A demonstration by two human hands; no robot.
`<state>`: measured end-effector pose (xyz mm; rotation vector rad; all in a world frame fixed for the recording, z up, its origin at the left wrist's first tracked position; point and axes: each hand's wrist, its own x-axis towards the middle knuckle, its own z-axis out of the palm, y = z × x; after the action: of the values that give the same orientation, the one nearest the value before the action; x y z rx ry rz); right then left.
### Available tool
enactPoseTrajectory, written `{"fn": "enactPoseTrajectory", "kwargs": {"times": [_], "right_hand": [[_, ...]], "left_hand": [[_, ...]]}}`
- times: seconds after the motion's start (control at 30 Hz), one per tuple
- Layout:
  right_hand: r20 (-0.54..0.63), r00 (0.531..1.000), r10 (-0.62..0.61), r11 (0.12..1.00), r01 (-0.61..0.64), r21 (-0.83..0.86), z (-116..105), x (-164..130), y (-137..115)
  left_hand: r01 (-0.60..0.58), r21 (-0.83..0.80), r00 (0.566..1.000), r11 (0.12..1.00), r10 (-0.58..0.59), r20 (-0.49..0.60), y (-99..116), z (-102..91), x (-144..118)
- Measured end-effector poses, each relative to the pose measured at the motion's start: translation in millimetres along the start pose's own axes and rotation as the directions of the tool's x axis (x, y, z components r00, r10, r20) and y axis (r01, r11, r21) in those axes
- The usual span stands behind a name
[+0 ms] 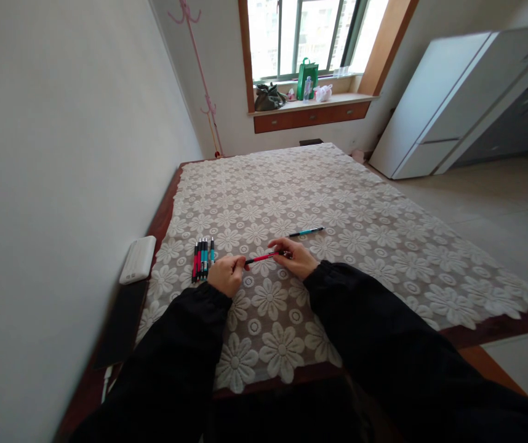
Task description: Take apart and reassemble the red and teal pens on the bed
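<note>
I pinch a red pen (262,258) between both hands above the lace tablecloth (360,246): my left hand (226,274) closed on its dark end, my right hand (295,257) fingertips gripping the other. A row of pens (202,258) lies at nine o'clock, a teal pen (306,232) at one o'clock.

Surface (384,246), lace-covered: open to the right and far side, free passage there. Obstacles: row of pens (202,258) just left of the left hand (226,275); single teal pen (305,232) just beyond the right hand (297,258); white box (138,259) and wall (61,184) closing the left edge.
</note>
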<state>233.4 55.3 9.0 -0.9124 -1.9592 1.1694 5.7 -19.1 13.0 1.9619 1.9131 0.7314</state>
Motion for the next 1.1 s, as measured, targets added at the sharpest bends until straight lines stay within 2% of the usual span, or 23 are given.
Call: {"fn": "enactPoseTrajectory", "kwargs": {"times": [0.17, 0.33, 0.47, 0.57, 0.67, 0.83, 0.9, 1.0, 1.1], "right_hand": [[0.044, 0.998, 0.038, 0.999, -0.04, 0.029, -0.3, -0.5, 1.6], [-0.051, 0.997, -0.056, 0.997, 0.059, 0.054, 0.6, 0.3, 1.8], [0.046, 0.998, 0.041, 0.998, -0.042, 0.037, 1.8, 0.8, 5.6], [-0.015, 1.0, -0.018, 1.0, 0.018, -0.01, 1.9, 1.7, 8.5], [-0.032, 0.995, -0.096, 0.994, 0.094, -0.057, 0.4, 2.7, 8.7], [0.037, 0.99, -0.134, 0.981, 0.137, -0.137, -0.7, 3.2, 6.7], [0.05, 0.986, -0.158, 0.974, 0.164, -0.157, 0.1, 3.2, 6.8], [-0.012, 0.985, -0.174, 0.97, 0.169, -0.177, 1.1, 3.5, 8.2], [-0.102, 0.984, -0.143, 0.975, 0.123, -0.188, 0.9, 4.2, 9.6]], "left_hand": [[-0.004, -0.006, 1.0, 1.0, 0.004, 0.004, 0.1, 0.0, 0.1], [0.006, -0.017, 1.0, 1.0, -0.006, -0.001, 1.3, -0.8, 0.8], [-0.005, -0.003, 1.0, 1.0, 0.005, 0.003, -0.2, -0.2, 1.3], [-0.023, 0.001, 1.0, 1.0, 0.023, 0.014, -1.6, 0.1, 1.4], [-0.074, -0.016, 0.997, 0.997, 0.074, 0.034, -0.5, -0.4, 0.9], [-0.238, -0.111, 0.968, 0.965, 0.245, 0.052, 2.6, 1.2, 0.6], [-0.253, -0.118, 0.964, 0.96, 0.261, 0.058, 0.6, 3.6, 1.3], [-0.205, -0.094, 0.977, 0.974, 0.209, 0.036, -4.7, 6.6, 2.7], [-0.198, -0.08, 0.98, 0.977, 0.198, -0.007, -7.8, 7.0, 3.6]]}}
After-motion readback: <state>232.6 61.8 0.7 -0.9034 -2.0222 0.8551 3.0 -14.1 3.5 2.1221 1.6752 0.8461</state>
